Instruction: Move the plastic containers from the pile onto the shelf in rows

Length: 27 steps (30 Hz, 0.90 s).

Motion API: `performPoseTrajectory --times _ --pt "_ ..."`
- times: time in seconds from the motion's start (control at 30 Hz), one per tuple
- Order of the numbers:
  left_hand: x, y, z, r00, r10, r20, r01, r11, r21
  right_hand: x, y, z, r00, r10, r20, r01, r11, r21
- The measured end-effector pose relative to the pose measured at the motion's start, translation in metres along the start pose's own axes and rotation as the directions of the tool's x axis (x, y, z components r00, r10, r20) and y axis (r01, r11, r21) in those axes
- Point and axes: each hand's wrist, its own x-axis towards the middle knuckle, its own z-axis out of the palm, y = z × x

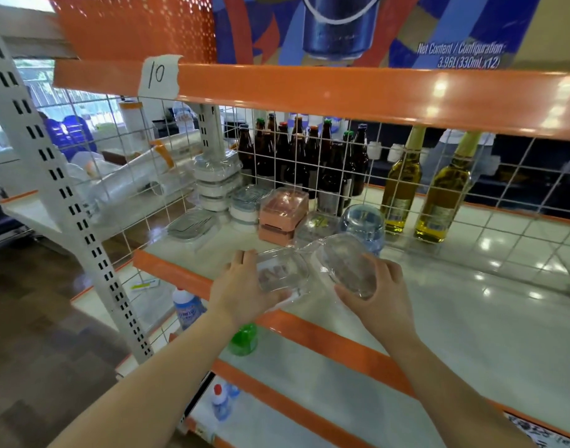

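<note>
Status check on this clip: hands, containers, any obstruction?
Left hand holds square clear plastic container; right hand holds round clear plastic container. Both over white shelf front. Pink lidded box behind, apart.

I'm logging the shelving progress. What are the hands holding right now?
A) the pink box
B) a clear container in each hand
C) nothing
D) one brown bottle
B: the left hand grips one clear container and the right hand grips another, both just above the shelf front.

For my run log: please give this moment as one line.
left hand: holds clear container | right hand: holds second clear container | place: over shelf front
</note>
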Motion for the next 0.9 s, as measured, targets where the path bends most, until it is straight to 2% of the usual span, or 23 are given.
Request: performPoseTrajectory --times 0.2,0.33,0.7,0.8,0.9 --pt "0.005 0.020 0.014 0.997 0.064 0.037 -0.062 0.997 -0.036 -0.008 0.017 -0.021 0.997 0.060 -0.041 -0.061 0.997 -0.042" --pt "0.013 0.045 0.030 0.991 0.094 0.097 -0.081 0.988 -0.128 -0.013 0.038 -0.045 0.988 0.134 -0.083 -0.141 0.987 -0.079" --pt "0.017 0.121 0.089 0.950 0.240 0.199 -0.215 0.967 -0.137 -0.037 0.091 -0.097 0.921 0.352 -0.165 -0.379 0.909 -0.175" --pt "0.022 0.125 0.101 0.955 0.214 0.206 -0.195 0.975 -0.108 -0.041 0.107 -0.102 0.890 0.425 -0.167 -0.452 0.872 -0.189" --pt "0.029 0.123 0.108 0.968 0.191 0.162 -0.172 0.977 -0.122 -0.041 0.115 -0.102 0.880 0.463 -0.107 -0.475 0.857 -0.199"
